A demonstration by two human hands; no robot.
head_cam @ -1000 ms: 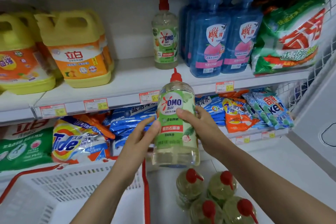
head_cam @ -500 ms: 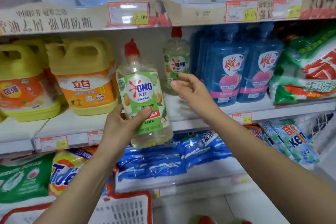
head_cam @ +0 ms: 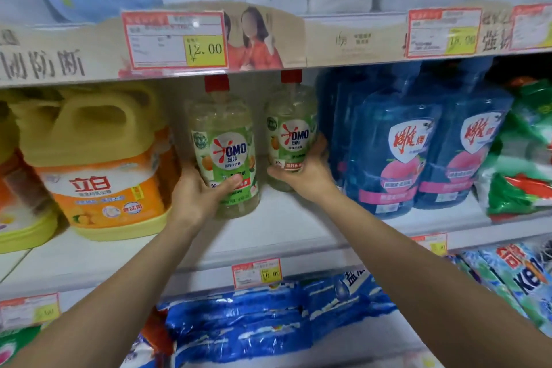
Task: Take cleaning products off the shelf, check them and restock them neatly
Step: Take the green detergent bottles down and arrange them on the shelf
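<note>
Two clear OMO dish-soap bottles with red caps and green labels stand on the white middle shelf (head_cam: 298, 227). My left hand (head_cam: 200, 194) grips the lower part of the nearer OMO bottle (head_cam: 222, 140), thumb across its label, its base on the shelf. My right hand (head_cam: 307, 173) wraps around the base of the farther OMO bottle (head_cam: 291, 128), which stands deeper on the shelf beside the blue bottles. Both red caps reach up behind the upper shelf's edge.
Yellow-and-orange detergent jugs (head_cam: 98, 164) stand left of the bottles, blue detergent bottles (head_cam: 397, 143) right, and green powder bags (head_cam: 525, 158) far right. Blue bags (head_cam: 268, 320) lie on the shelf below. A price strip (head_cam: 174, 39) fronts the shelf above.
My left hand has carried the OMO bottle up and forward and set it on the shelf. My right hand, open before, has closed on the bottle standing further back. The view has tilted up.
</note>
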